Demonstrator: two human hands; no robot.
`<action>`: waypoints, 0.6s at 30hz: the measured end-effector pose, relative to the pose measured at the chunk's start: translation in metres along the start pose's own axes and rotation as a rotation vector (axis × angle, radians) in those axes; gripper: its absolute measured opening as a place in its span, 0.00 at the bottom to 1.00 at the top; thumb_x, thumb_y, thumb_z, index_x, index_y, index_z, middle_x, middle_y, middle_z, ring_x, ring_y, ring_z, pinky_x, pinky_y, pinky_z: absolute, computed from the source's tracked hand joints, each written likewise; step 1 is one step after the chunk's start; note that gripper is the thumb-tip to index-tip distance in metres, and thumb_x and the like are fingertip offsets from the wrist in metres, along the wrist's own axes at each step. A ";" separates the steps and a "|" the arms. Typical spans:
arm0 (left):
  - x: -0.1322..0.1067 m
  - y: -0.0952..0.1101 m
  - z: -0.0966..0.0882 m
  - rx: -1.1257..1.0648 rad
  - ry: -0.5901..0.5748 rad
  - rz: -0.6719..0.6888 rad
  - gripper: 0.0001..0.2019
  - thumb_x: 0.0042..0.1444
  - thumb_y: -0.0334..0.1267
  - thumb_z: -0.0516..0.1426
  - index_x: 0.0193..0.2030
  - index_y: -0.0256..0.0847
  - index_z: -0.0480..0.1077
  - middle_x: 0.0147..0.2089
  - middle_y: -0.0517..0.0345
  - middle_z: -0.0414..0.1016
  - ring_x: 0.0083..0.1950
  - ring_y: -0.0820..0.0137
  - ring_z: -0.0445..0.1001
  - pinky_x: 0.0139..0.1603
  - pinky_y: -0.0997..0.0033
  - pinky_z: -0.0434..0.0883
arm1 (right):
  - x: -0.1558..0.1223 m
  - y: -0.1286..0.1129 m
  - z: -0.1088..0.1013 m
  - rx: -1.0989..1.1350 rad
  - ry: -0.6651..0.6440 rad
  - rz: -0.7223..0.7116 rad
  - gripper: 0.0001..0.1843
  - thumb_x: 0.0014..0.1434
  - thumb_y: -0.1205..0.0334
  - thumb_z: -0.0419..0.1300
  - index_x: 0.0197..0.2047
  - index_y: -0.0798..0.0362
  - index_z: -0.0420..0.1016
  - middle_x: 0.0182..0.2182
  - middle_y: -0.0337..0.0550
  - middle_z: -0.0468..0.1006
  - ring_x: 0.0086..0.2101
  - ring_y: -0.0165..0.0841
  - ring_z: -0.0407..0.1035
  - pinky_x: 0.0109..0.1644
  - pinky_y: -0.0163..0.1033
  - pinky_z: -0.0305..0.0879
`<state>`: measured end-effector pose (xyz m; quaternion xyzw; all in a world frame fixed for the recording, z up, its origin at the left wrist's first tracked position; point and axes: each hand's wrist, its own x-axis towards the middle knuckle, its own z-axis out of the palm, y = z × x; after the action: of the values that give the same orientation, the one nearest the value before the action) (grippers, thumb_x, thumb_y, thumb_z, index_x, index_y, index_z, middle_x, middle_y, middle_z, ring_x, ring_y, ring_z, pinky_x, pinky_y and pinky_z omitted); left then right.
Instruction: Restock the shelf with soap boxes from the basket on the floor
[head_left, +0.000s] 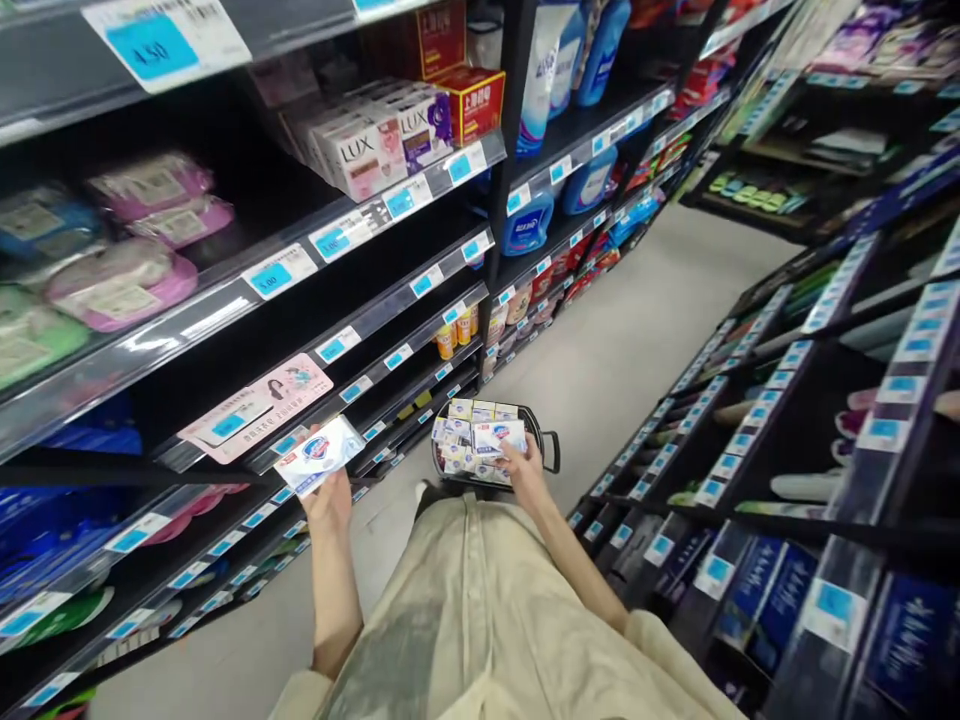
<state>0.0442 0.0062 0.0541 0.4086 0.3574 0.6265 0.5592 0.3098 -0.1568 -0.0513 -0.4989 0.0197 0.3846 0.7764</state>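
Box (pixel 319 458) is filling left grip (pixel 328 500), another box (pixel 499 436) right grip (pixel 528 470); I'm clasping edges, apparently keeping print readable.

A white box (pixel 319 455) hides most of the left hand's (pixel 328 500) fingers. The right hand (pixel 529 472) covers a corner of a second box (pixel 496 437), which blocks some small boxes (pixel 454 430) in the basket (pixel 534 420). A shoe (pixel 423 492) is mostly behind the shirt (pixel 480 590). Pink packs (pixel 124 280) are blurred, a green pack (pixel 34 335) is cut by the left edge, far price tags (pixel 576 239) too small to read
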 end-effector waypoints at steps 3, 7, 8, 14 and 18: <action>-0.001 0.001 -0.005 0.004 0.000 0.005 0.42 0.39 0.50 0.81 0.63 0.55 0.78 0.77 0.52 0.72 0.84 0.44 0.57 0.85 0.37 0.50 | -0.002 -0.011 -0.003 0.048 0.045 -0.058 0.36 0.44 0.52 0.84 0.50 0.48 0.71 0.43 0.39 0.85 0.38 0.34 0.78 0.33 0.34 0.75; 0.001 -0.001 -0.008 -0.014 -0.011 0.024 0.40 0.40 0.50 0.81 0.62 0.57 0.79 0.74 0.54 0.75 0.82 0.45 0.60 0.85 0.38 0.51 | 0.004 -0.023 -0.011 0.093 0.105 -0.116 0.35 0.46 0.53 0.84 0.50 0.48 0.69 0.43 0.39 0.86 0.37 0.32 0.78 0.34 0.33 0.73; 0.002 -0.001 -0.009 -0.015 -0.014 0.021 0.39 0.39 0.50 0.81 0.62 0.58 0.79 0.73 0.55 0.76 0.82 0.45 0.60 0.85 0.38 0.52 | 0.005 -0.025 -0.013 0.096 0.113 -0.123 0.35 0.46 0.53 0.84 0.49 0.48 0.69 0.42 0.38 0.86 0.36 0.32 0.79 0.34 0.33 0.73; 0.002 -0.001 -0.007 -0.002 -0.027 0.012 0.38 0.40 0.50 0.81 0.61 0.59 0.80 0.72 0.56 0.78 0.81 0.45 0.62 0.84 0.39 0.54 | 0.007 -0.030 -0.012 0.222 0.149 -0.106 0.26 0.53 0.45 0.79 0.47 0.49 0.77 0.43 0.40 0.88 0.38 0.34 0.82 0.36 0.35 0.77; 0.002 0.003 0.002 0.017 -0.042 0.009 0.45 0.38 0.51 0.81 0.66 0.61 0.76 0.75 0.56 0.74 0.83 0.44 0.59 0.84 0.39 0.53 | 0.006 -0.031 -0.012 0.327 0.095 0.049 0.16 0.60 0.46 0.73 0.42 0.47 0.79 0.33 0.36 0.86 0.32 0.33 0.80 0.31 0.34 0.75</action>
<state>0.0441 0.0076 0.0580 0.4278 0.3492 0.6173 0.5604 0.3374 -0.1690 -0.0358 -0.3829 0.1310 0.3709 0.8359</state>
